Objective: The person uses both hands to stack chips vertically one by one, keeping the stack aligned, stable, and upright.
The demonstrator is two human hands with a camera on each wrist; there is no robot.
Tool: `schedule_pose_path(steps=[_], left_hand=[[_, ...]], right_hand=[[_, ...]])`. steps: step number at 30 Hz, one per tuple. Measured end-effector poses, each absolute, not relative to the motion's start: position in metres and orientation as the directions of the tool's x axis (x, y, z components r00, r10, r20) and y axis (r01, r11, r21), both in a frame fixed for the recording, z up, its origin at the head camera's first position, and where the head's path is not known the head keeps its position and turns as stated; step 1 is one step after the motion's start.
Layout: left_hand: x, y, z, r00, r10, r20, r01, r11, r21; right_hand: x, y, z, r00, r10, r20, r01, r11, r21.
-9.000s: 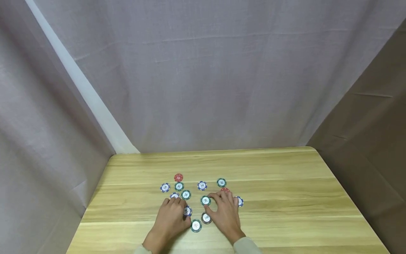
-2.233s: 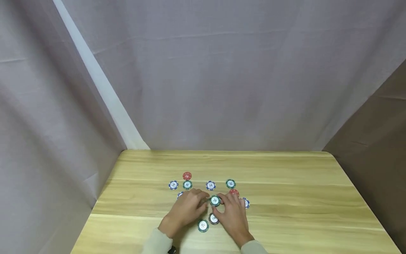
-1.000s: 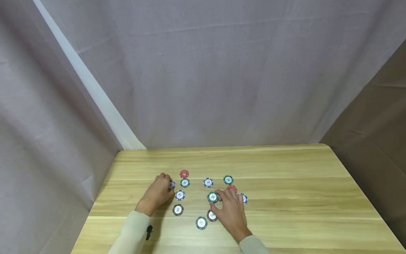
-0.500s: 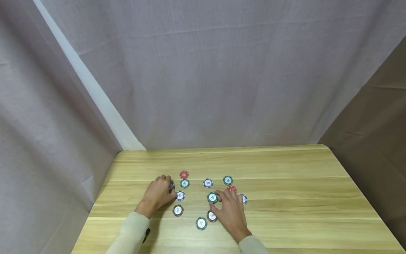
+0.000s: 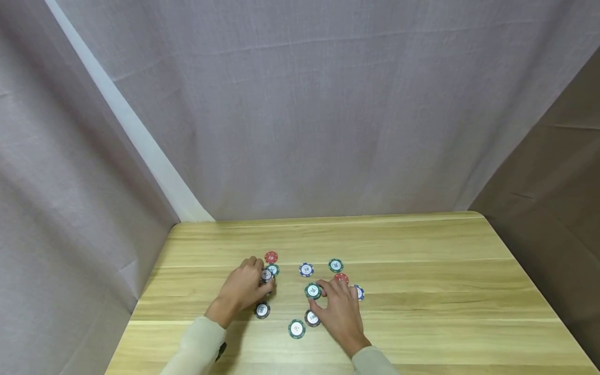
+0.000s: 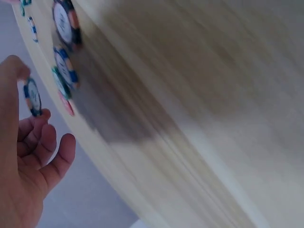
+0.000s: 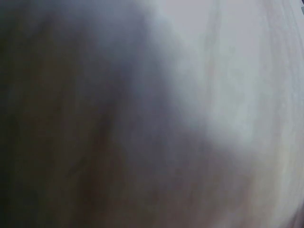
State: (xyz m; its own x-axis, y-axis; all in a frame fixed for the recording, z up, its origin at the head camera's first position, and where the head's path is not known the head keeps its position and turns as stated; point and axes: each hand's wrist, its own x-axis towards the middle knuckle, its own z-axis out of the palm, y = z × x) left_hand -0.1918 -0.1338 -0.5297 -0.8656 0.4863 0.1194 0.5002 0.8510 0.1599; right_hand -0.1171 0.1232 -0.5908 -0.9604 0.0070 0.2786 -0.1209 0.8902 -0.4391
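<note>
A left hand pinches a dark-edged chip between thumb and fingertip, its white centre facing up and pale marks dotting its rim, held over the wooden table. The right hand grips a green chip, white-faced and printed "20," between thumb and forefinger, near a brown-rimmed chip. A red chip lies beyond the left fingers.
</note>
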Motion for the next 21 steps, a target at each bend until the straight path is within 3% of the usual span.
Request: schedule_pose_path(steps=[9, 21], left_hand=[[-0.184, -0.108, -0.527, -0.739, 0.639, 0.213, 0.662, 0.748, 0.053], [-0.175, -0.084, -0.536, -0.69, 0.692, 0.211, 0.709, 0.705, 0.007]], right_hand=[[-0.119, 0.124, -0.592, -0.964, 0.006, 0.266, -0.113, 0.895, -0.431], [-0.117, 0.125, -0.593, -0.958, -0.005, 0.288, -0.133, 0.895, -0.425]])
